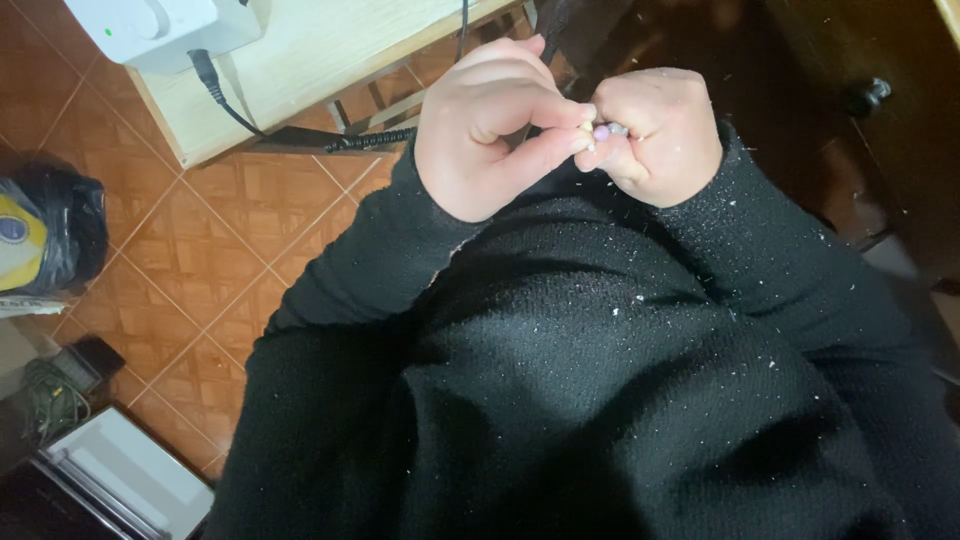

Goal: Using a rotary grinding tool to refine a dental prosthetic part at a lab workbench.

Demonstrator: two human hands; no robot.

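My left hand [490,130] and my right hand [660,135] are held close together above my chest, fingers curled, fingertips meeting. Between the fingertips sits a small pale object [603,131], partly lilac, mostly hidden by the fingers. Both hands pinch it; what it is cannot be told. A thin dark strip [553,25] rises behind my left hand. My black knitted sweater [600,380] fills the lower frame and is dotted with small white flecks.
A light wooden table [320,50] stands at the top, with a white device [165,25] and black cables [225,100] on it. Dark wooden furniture [860,100] is at the right. A black bag [50,235] and a white appliance [120,470] rest on the brown tiled floor.
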